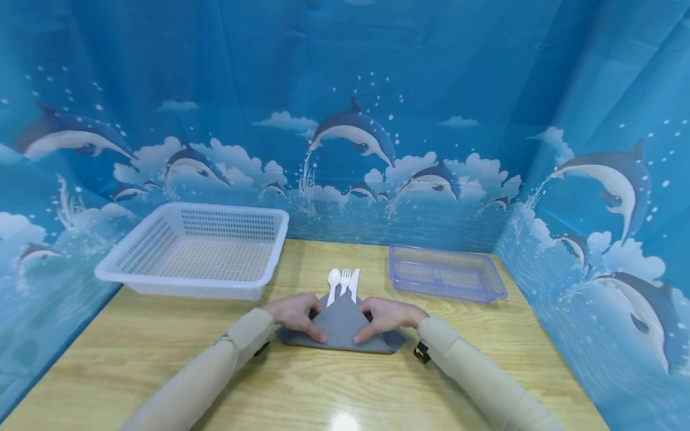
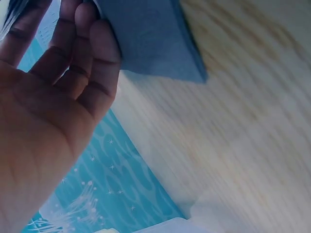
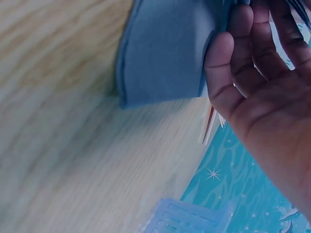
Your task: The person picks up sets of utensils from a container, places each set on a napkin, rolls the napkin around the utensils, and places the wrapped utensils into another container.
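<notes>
A grey folded napkin lies on the table in the head view, its upper layer folded to a point. The heads of a white spoon, a white fork and a white knife stick out past that point; their lower parts are hidden under the napkin. My left hand pinches the napkin's left side, thumb on top and fingers at the edge. On the opposite side my right hand pinches it the same way. Both wrist views show fingers against the napkin's edge, with the thumbs out of sight.
A large white basket stands at the back left of the wooden table. At the back right sits a shallow purple basket. A blue dolphin-print curtain hangs behind the table and along its sides.
</notes>
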Action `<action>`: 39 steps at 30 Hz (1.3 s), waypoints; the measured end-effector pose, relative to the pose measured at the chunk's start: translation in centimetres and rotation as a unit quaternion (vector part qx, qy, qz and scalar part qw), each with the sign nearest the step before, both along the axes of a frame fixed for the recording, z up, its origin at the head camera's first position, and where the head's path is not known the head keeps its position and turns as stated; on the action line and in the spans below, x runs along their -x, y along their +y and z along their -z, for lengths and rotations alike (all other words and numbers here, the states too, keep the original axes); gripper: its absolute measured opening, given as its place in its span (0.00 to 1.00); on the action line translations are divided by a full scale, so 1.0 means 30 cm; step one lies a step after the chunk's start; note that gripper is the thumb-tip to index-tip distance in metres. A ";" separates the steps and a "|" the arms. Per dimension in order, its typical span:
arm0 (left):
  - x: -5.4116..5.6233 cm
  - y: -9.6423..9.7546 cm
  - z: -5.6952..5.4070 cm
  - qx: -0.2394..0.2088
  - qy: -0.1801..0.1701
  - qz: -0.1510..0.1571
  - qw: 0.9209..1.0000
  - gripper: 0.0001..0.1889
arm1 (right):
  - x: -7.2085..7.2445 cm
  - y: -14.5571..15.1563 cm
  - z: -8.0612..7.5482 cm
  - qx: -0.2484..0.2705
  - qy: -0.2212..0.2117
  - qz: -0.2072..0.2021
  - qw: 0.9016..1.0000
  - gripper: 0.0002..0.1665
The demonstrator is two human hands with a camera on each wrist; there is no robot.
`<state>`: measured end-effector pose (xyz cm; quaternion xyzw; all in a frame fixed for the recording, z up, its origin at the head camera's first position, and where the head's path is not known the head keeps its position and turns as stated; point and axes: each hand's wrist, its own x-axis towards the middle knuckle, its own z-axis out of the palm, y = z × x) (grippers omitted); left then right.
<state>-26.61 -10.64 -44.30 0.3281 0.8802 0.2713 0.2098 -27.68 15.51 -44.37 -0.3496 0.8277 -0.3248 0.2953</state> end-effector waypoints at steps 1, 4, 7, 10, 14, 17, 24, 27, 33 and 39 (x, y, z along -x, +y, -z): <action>0.000 0.000 0.001 0.002 0.000 -0.001 1.000 0.14 | -0.001 0.000 0.000 -0.001 0.002 0.000 1.000 0.10; 0.000 -0.002 0.003 0.001 0.003 -0.006 1.000 0.19 | -0.001 0.000 -0.001 -0.010 0.011 0.011 1.000 0.08; 0.002 -0.005 0.005 -0.003 0.014 -0.011 1.000 0.23 | 0.002 -0.001 -0.002 -0.016 0.031 0.025 0.999 0.08; 0.007 -0.006 0.004 -0.005 0.025 -0.024 0.999 0.23 | 0.008 -0.001 0.000 -0.021 0.058 0.051 0.997 0.11; 0.018 -0.004 0.005 -0.020 0.039 -0.050 0.998 0.19 | 0.020 -0.002 0.010 -0.026 0.085 0.104 0.991 0.14; 0.028 -0.002 0.009 -0.030 0.061 -0.070 0.995 0.15 | 0.029 -0.008 0.012 -0.020 0.098 0.139 0.985 0.15; 0.062 0.012 0.019 -0.020 0.116 -0.121 0.986 0.11 | 0.053 -0.022 0.011 -0.007 0.130 0.193 0.972 0.19; 0.078 0.020 0.021 -0.005 0.122 -0.139 0.983 0.11 | 0.067 -0.028 0.019 -0.016 0.153 0.203 0.967 0.22; 0.097 0.036 0.017 0.018 0.124 -0.149 0.981 0.11 | 0.078 -0.036 0.030 -0.034 0.186 0.212 0.959 0.24; 0.102 0.045 0.015 0.029 0.136 -0.154 0.978 0.10 | 0.080 -0.040 0.027 -0.050 0.181 0.222 0.957 0.24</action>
